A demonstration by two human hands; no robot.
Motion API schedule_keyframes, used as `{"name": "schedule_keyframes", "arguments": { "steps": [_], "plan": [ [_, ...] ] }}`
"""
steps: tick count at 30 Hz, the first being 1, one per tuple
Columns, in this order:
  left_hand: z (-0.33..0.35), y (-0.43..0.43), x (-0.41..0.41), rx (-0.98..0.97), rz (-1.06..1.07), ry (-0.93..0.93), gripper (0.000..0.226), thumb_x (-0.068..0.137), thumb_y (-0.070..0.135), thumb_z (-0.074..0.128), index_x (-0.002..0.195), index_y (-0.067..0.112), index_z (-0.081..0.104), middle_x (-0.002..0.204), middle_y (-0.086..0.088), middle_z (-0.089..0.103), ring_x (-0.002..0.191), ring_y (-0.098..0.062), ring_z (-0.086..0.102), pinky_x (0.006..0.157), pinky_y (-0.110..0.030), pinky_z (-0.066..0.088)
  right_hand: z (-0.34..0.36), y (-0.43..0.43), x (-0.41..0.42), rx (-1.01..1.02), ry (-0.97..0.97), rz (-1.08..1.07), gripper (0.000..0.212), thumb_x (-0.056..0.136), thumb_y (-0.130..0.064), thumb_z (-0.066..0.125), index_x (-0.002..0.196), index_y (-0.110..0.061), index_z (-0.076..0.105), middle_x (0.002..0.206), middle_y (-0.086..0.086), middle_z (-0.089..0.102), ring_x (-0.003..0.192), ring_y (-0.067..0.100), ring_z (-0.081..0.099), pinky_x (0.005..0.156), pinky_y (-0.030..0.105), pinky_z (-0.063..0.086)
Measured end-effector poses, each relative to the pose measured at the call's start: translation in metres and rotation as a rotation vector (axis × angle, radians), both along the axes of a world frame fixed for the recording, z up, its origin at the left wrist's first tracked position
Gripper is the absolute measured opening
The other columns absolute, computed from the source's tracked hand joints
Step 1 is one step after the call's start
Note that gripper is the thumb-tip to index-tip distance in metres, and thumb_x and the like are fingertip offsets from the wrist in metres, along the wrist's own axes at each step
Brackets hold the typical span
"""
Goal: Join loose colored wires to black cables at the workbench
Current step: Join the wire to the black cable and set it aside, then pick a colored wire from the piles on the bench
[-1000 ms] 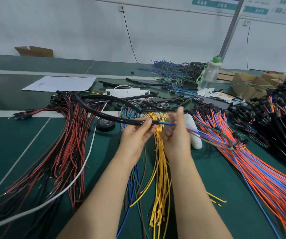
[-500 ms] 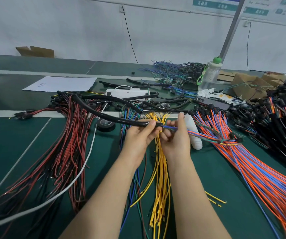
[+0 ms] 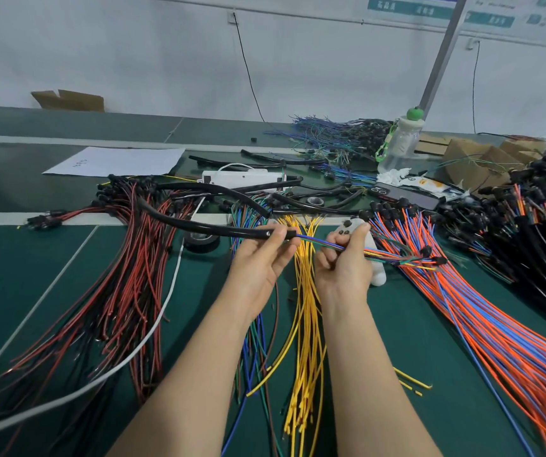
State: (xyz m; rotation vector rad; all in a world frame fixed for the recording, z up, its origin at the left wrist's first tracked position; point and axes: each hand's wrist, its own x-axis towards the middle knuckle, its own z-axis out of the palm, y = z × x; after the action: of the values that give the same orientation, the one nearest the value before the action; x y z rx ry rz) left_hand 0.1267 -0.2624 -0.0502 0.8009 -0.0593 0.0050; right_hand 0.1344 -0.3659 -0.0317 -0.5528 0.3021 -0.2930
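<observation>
My left hand (image 3: 263,258) grips a black cable (image 3: 199,225) near its open end, above the green workbench. A thin bundle of coloured wires (image 3: 321,243) comes out of that end and runs right through my right hand (image 3: 344,262), which pinches it between thumb and fingers. The bundle's far ends (image 3: 429,258) carry small black connectors. Loose yellow wires (image 3: 306,308) lie below and between my hands. Blue and green wires (image 3: 252,341) lie under my left forearm.
Red and black wires (image 3: 126,291) spread at the left with a white cable (image 3: 153,331) across them. Orange and blue wires (image 3: 495,324) fan out at the right, black cables (image 3: 545,225) beyond. A tape roll (image 3: 199,240), power strip (image 3: 242,178), bottle (image 3: 400,143) and phone (image 3: 403,194) sit behind.
My hands have drawn apart: more of the coloured wire bundle shows between the cable's end and my right hand, which has shifted right along the wires.
</observation>
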Motion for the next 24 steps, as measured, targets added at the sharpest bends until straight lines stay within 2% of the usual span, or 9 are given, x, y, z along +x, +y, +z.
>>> {"name": "schedule_keyframes", "arguments": {
  "steps": [3,6,12,14,18,24],
  "plan": [
    [0.001,-0.001,0.0,0.014,0.006,-0.003,0.01,0.093,0.006,0.052,0.095,0.003,0.062,0.081,-0.002,0.073,0.074,-0.008,0.069,0.065,-0.013,0.053,-0.001,0.001,0.0,0.01,0.001,0.072,0.043,0.099,-0.039,0.047,0.066,-0.011,0.045,0.061,0.002,0.045,0.034,0.005,0.029,0.033,0.014,0.022],
    [0.003,0.005,0.003,-0.068,0.063,0.041,0.017,0.092,0.007,0.053,0.103,-0.004,0.062,0.086,-0.007,0.072,0.075,-0.008,0.07,0.064,-0.013,0.053,0.002,-0.003,-0.001,0.051,-0.123,0.223,0.041,0.093,-0.049,0.051,0.071,-0.014,0.054,0.062,-0.002,0.053,0.04,0.007,0.036,0.038,0.015,0.029],
    [0.005,0.018,0.004,-0.229,0.09,0.052,0.013,0.093,0.008,0.053,0.095,-0.001,0.062,0.081,-0.006,0.072,0.072,-0.009,0.07,0.062,-0.013,0.053,0.003,-0.008,-0.004,0.186,-0.342,0.399,0.05,0.069,-0.056,0.06,0.09,-0.01,0.065,0.083,0.004,0.066,0.052,0.011,0.046,0.05,0.016,0.041],
    [0.004,0.02,0.004,-0.248,0.103,0.065,0.01,0.093,0.008,0.054,0.094,0.002,0.062,0.079,-0.006,0.072,0.07,-0.009,0.069,0.06,-0.013,0.053,0.003,-0.008,-0.004,0.152,-0.344,0.393,0.046,0.075,-0.053,0.059,0.087,-0.01,0.068,0.084,0.005,0.068,0.052,0.01,0.051,0.05,0.016,0.044],
    [0.002,0.023,0.005,-0.253,0.116,0.076,0.009,0.091,0.01,0.057,0.092,0.004,0.063,0.082,-0.008,0.072,0.069,-0.008,0.068,0.06,-0.014,0.053,0.002,-0.003,0.0,-0.143,-0.212,0.272,0.038,0.097,-0.04,0.046,0.084,-0.009,0.064,0.078,0.006,0.073,0.048,0.005,0.052,0.046,0.013,0.045],
    [0.001,0.013,0.005,-0.088,0.056,0.006,0.014,0.093,0.01,0.053,0.093,0.003,0.065,0.081,-0.003,0.073,0.073,-0.006,0.068,0.065,-0.012,0.052,-0.001,0.007,-0.002,-0.251,-0.171,0.311,0.035,0.102,-0.029,0.042,0.089,-0.005,0.063,0.081,0.007,0.074,0.05,0.005,0.053,0.048,0.012,0.045]
  ]
}}
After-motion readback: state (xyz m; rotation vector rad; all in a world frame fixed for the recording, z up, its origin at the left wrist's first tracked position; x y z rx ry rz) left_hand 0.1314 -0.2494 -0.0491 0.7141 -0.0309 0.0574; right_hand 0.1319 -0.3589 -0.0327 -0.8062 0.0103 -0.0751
